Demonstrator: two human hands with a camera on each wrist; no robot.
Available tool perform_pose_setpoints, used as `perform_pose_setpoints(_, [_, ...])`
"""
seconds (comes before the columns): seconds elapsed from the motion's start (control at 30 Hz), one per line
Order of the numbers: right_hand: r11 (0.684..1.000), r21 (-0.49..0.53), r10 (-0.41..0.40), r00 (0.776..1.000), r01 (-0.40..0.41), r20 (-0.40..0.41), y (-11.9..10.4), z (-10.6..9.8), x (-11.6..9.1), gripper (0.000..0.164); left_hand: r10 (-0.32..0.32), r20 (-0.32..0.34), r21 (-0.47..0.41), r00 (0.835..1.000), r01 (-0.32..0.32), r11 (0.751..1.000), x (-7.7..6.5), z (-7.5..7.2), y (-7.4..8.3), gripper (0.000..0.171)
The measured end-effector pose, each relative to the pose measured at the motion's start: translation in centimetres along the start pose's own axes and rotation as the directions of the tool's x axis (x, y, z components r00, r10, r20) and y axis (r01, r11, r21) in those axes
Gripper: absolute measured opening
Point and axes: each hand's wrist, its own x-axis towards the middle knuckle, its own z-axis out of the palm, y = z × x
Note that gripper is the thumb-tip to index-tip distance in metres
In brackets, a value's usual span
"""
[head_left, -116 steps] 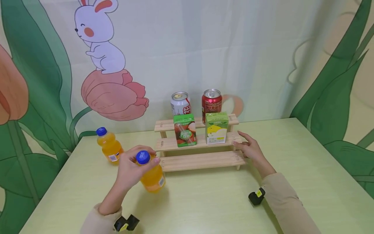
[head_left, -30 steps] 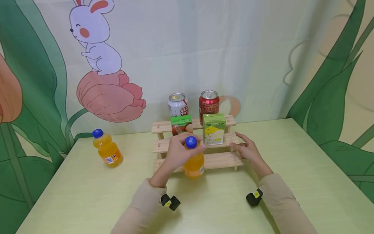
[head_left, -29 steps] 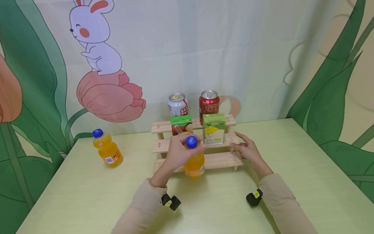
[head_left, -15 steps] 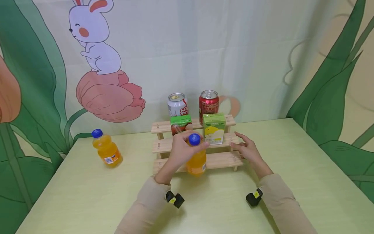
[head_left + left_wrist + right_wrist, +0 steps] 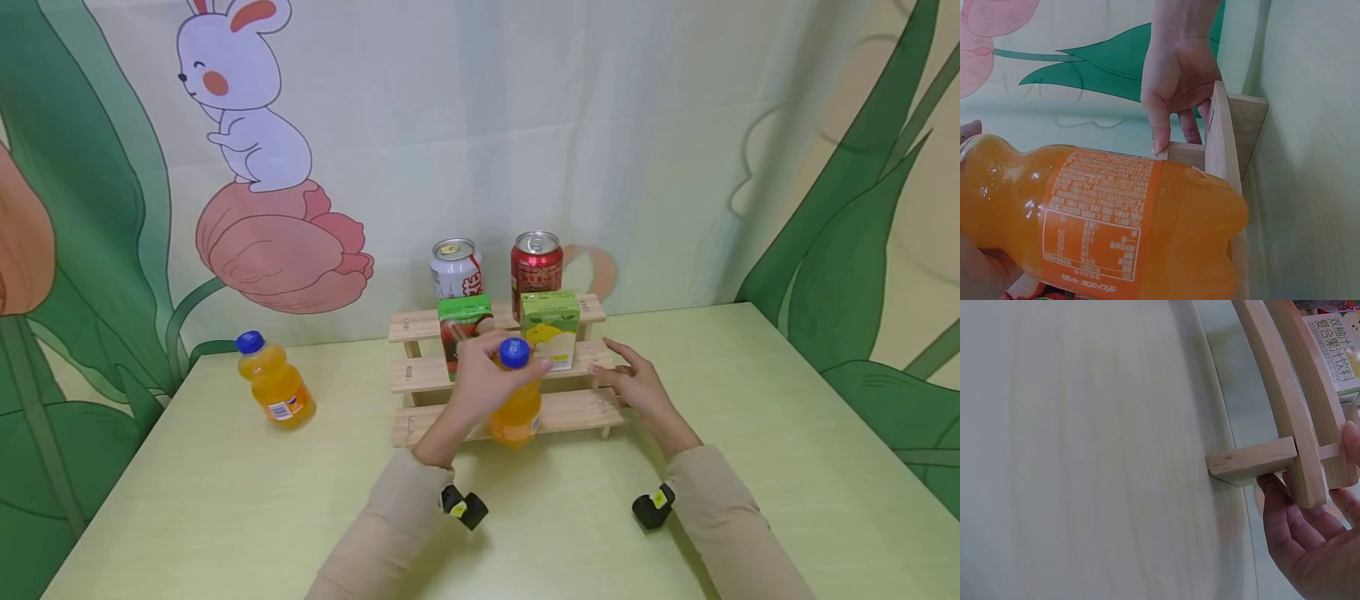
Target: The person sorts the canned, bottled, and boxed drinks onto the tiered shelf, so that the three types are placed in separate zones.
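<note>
In the head view, my left hand (image 5: 476, 383) grips an orange drink bottle (image 5: 519, 414) with a blue cap near its top. The bottle is nearly upright, in front of the lowest step of a three-step wooden rack (image 5: 581, 410). Its base overlaps that step's front edge; whether they touch I cannot tell. The left wrist view shows the bottle's orange label (image 5: 1097, 212) up close. My right hand (image 5: 643, 385) holds the rack's right end. In the right wrist view, its thumb is by the middle step and its fingers (image 5: 1304, 534) curl under the wood.
On the middle step stand a green-topped drink carton (image 5: 457, 321) and a pale green carton (image 5: 550, 321). Behind them, a white can (image 5: 456, 271) and a red can (image 5: 536, 271) occupy the top step. A second orange bottle (image 5: 279, 387) stands on the table (image 5: 225, 508), left of the rack.
My left hand has carried the bottle rightward from beside the rack's left end to the middle of its lowest step. My right hand has stayed at the rack's right end.
</note>
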Motion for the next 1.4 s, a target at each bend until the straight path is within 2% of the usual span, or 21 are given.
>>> perform_pose_setpoints(0.07, [1.0, 0.0, -0.003, 1.0, 0.003, 0.001, 0.0, 0.0, 0.1, 0.065, -0.001, 0.001, 0.0, 1.0, 0.001, 1.0, 0.1, 0.1, 0.0, 0.021])
perform_pose_setpoints(0.3, [1.0, 0.009, -0.01, 1.0, 0.01, 0.014, 0.1, -0.1, 0.0, 0.066, 0.067, -0.036, -0.009, 0.997, -0.068, 0.998, 1.9, 1.3, -4.1, 0.026])
perform_pose_setpoints(0.47, [1.0, 0.011, -0.01, 1.0, 0.01, 0.016, -0.1, -0.1, -0.1, 0.066, 0.095, -0.04, -0.026, 0.995, -0.097, 0.995, 2.3, 1.8, -4.2, 0.022])
perform_pose_setpoints(0.83, [1.0, -0.012, -0.004, 1.0, 0.004, 0.01, -0.1, 0.0, 0.0, 0.067, 0.057, -0.021, 0.011, 0.998, -0.057, 0.998, 2.4, 1.8, -4.1, 0.027])
perform_pose_setpoints(1.0, [1.0, -0.003, -0.002, 1.0, 0.002, 0.009, 0.1, 0.0, 0.0, 0.066, 0.058, 0.019, 0.049, 0.998, -0.059, 0.997, 2.0, 1.5, -4.3, 0.032])
perform_pose_setpoints(1.2, [1.0, -0.005, 0.0, 1.0, 0.0, 0.012, 0.1, 0.1, -0.1, 0.066, 0.096, 0.086, 0.058, 0.992, -0.101, 0.993, 1.1, 0.8, -5.0, 0.045])
perform_pose_setpoints(1.4, [1.0, -0.004, -0.007, 1.0, 0.007, 0.009, 0.0, 0.0, -0.1, 0.068, 0.121, 0.086, 0.07, 0.989, -0.127, 0.989, 0.3, 0.1, -5.9, 0.051])
